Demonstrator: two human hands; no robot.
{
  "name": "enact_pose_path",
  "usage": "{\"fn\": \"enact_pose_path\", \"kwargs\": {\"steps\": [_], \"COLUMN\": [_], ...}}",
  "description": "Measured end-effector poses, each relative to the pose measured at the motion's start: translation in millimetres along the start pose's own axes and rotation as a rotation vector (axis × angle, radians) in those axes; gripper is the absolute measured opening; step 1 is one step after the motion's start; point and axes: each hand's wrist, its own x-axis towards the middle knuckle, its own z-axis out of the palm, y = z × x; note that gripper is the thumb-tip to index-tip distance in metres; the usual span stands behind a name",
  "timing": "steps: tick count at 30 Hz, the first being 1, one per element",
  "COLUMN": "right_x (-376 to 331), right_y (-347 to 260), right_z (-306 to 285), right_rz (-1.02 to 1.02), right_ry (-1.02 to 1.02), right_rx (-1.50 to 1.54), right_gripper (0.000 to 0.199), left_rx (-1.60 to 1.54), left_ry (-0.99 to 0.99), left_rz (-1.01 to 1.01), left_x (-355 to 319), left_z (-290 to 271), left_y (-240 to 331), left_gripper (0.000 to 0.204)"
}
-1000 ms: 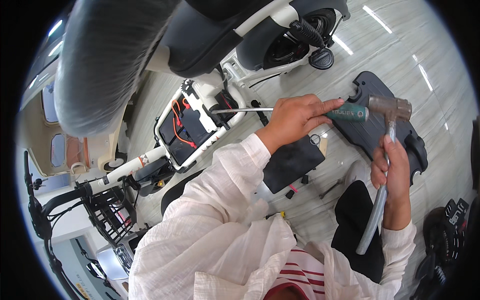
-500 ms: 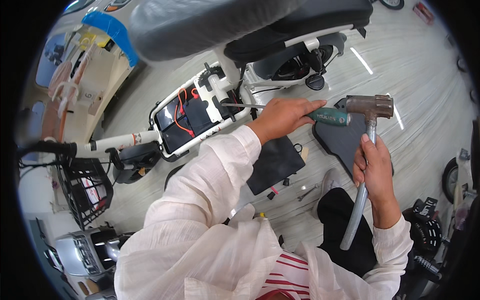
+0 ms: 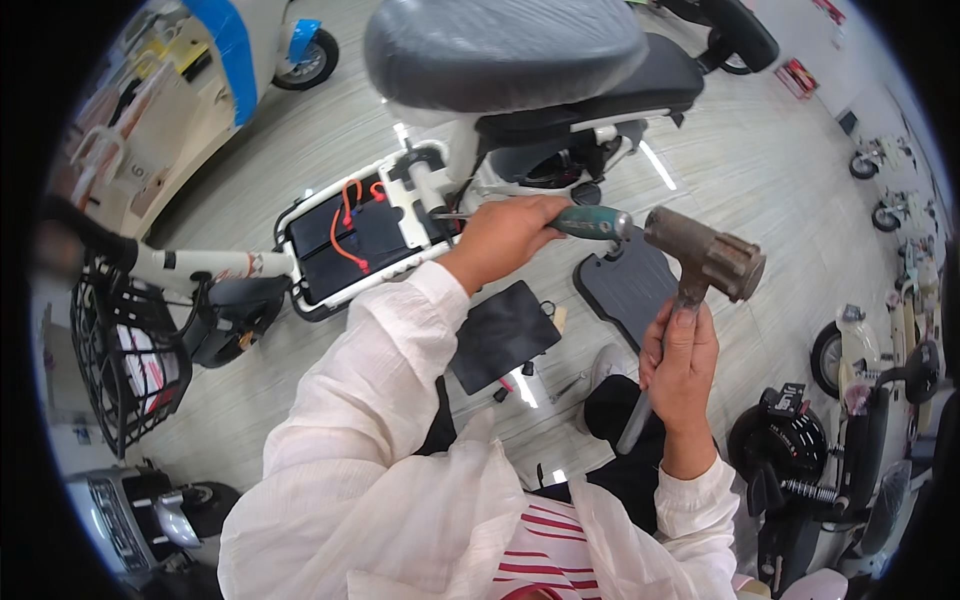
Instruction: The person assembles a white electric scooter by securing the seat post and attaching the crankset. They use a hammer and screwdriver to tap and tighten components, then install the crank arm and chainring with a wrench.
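My left hand (image 3: 505,238) grips a green-handled screwdriver (image 3: 590,222), its metal shaft pointing left toward the white frame of an electric scooter (image 3: 420,190). My right hand (image 3: 682,360) holds a hammer (image 3: 705,262) by its grey handle, the rusty head raised just right of the screwdriver's butt end. The scooter's open floor compartment shows a black battery (image 3: 345,245) with red wires. A grey saddle (image 3: 505,50) sits above it.
A black footboard panel (image 3: 625,285) and a black flat cover (image 3: 500,335) lie on the pale plank floor, with small tools beside them. A wire front basket (image 3: 125,350) is at left. Other scooters and wheels stand at right and top left.
The view has shifted, so the scooter now sits more to the left. The hammer head has tilted and stands slightly apart from the screwdriver's end; both hands keep their grip.
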Motion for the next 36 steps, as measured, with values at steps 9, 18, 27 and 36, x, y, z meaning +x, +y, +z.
{"fn": "enact_pose_path", "kwargs": {"steps": [9, 18, 27, 36], "right_x": [-4, -11, -16, -14], "right_y": [5, 23, 0, 11], "right_z": [17, 14, 45, 58], "right_rz": [-0.13, -0.196, -0.46, -0.673], "right_ry": [0.083, -0.085, -0.219, -0.256], "right_rx": [-0.152, -0.382, -0.765, -0.765], "right_gripper": [0.035, 0.023, 0.021, 0.013], "left_rx": [0.024, -0.036, -0.073, -0.176], "left_ry": [0.1, 0.125, 0.106, 0.176], "left_rz": [0.028, 0.005, -0.068, -0.098], "left_x": [-21, -36, -59, -82], "left_z": [-6, -16, -42, -62], "left_y": [-11, -12, -13, -19], "left_gripper": [0.036, 0.031, 0.037, 0.038]}}
